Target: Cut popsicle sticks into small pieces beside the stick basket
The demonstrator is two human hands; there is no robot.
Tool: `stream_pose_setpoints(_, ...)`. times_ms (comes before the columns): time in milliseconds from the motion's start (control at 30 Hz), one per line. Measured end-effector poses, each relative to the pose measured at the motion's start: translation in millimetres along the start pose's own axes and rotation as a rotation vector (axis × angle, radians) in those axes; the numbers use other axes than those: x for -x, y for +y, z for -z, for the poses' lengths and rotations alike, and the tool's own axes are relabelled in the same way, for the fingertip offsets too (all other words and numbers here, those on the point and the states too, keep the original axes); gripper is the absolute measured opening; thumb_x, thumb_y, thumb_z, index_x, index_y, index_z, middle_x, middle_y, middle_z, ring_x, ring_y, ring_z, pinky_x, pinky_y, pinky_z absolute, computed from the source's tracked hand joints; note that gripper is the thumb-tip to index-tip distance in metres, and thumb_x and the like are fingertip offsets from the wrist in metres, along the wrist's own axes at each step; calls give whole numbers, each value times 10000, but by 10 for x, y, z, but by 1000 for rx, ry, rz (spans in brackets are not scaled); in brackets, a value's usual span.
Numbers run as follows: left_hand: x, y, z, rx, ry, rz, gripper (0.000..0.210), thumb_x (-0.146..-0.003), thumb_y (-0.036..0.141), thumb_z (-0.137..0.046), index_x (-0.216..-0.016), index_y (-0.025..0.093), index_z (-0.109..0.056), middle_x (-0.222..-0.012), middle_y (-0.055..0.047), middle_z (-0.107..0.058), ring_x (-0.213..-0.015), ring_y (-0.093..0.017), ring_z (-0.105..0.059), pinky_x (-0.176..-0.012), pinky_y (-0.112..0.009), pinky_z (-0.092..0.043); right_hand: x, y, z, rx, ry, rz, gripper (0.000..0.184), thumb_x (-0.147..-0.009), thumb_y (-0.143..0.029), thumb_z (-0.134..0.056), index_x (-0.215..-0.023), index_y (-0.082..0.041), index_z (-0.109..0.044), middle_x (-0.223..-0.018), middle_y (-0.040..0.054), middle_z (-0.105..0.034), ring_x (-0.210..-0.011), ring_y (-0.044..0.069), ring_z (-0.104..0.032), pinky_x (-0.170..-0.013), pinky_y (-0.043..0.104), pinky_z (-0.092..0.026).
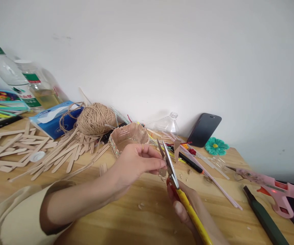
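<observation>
My right hand (184,206) grips a pair of scissors (172,173) with yellow handles; their blades point up and away from me and are slightly apart. Between the thumb and fingers of my left hand (139,160) is a small brown piece of cardboard (163,172), right beside the blades. Part of that piece is hidden by the fingertips. Just behind my left hand stands a shallow container (130,132) with a scalloped brown rim and glittery trim. Small scraps (141,206) lie on the wooden table below.
Left of centre are a ball of twine (96,118), a blue tissue pack (60,119), bottles (14,75) and many wooden craft sticks (6,149). On the right are a phone (205,129), a teal flower (216,146), a pink glue gun (269,187) and a dark green tool (265,216).
</observation>
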State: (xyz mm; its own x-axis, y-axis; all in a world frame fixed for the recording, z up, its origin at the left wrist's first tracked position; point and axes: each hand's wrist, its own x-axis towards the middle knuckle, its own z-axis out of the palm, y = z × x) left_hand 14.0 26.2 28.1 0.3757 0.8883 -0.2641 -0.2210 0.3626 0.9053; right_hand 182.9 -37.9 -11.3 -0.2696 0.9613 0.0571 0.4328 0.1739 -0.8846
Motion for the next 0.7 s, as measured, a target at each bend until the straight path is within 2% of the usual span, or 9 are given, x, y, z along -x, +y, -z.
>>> stream_pose_setpoints(133,-7,-34,-5,-13,-6,-8,86,-593,136,-705,-564,140,-624,-567,25,-617,-559,-69,-529,-579,-202,-422,51,-5,-25,24,4,-58,524,-774,-717,-371,-812,-209,-495,-676,17,-488,-611,180,-447,-533,278,-377)
stream_pose_setpoints(300,-6,-41,-15,-3,-23,1,83,-584,125,-698,-543,140,-627,-548,24,-613,-546,-70,-524,-565,-200,-417,62,31,-38,42,-5,-41,515,-782,-713,-357,-828,-217,-490,-686,21,-510,-620,189,-475,-534,284,-391)
stream_pose_setpoints(533,3,-14,-6,-7,-35,0,85,-577,104,-693,-539,142,-626,-548,23,-629,-558,-70,-545,-568,-191,-430,24,-57,-28,5,5,-5,539,-789,-702,-370,-933,-210,-537,-792,49,-579,-738,223,-514,-634,307,-428)
stream_pose_setpoints(700,4,24,1,-31,-36,36,83,-568,114,-699,-541,138,-625,-552,14,-638,-565,-77,-561,-572,-196,-441,27,-109,1,-11,-17,-14,514,-797,-688,-378,-880,-200,-513,-780,40,-554,-708,198,-479,-606,283,-407)
